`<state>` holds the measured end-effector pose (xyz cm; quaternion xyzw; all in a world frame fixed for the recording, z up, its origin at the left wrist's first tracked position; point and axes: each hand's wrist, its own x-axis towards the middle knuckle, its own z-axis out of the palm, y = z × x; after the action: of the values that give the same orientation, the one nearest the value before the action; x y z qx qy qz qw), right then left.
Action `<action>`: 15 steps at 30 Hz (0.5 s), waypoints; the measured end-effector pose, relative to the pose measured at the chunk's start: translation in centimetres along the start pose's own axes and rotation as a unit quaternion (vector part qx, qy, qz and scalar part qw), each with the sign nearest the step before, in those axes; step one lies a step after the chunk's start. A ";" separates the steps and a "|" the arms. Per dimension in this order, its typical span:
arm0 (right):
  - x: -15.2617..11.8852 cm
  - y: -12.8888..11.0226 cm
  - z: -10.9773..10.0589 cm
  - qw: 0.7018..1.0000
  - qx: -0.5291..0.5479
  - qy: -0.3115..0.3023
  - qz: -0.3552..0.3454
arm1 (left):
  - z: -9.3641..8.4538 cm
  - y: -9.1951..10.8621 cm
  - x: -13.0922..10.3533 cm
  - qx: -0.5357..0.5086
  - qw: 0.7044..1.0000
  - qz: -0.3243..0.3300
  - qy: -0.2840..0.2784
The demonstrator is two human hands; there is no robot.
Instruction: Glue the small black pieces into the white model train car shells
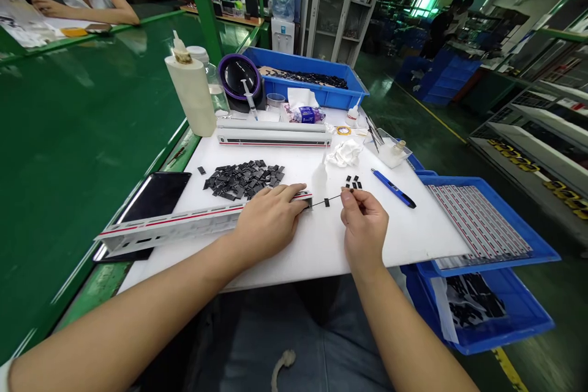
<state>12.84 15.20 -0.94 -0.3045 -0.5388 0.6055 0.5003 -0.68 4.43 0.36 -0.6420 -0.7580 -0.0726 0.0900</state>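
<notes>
My left hand is closed over the right end of a long white model train car shell with a red stripe, which lies slanted across the board. Between the thumb and fingers of my right hand is a thin dark rod. Its far tip reaches the shell's end beside my left thumb; whether it touches cannot be made out. One small black piece lies by the rod, and several more black pieces sit beyond my right hand. A heap of black flat pieces is behind the shell.
A blue pen-shaped tool lies at right. Another white shell, a cream bottle, a crumpled tissue and a clear tray stand farther back. Blue bins flank the board's right side. A person's arm rests far left.
</notes>
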 end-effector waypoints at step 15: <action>22.4 -5.3 -8.5 0.925 -0.256 0.177 -0.218 | -0.2 -0.7 0.1 -0.042 0.999 -0.020 -0.020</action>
<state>15.04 38.62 5.92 -0.3994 -0.6314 0.2594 0.6120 -1.37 4.38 0.57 -0.6310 -0.7688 -0.0936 0.0461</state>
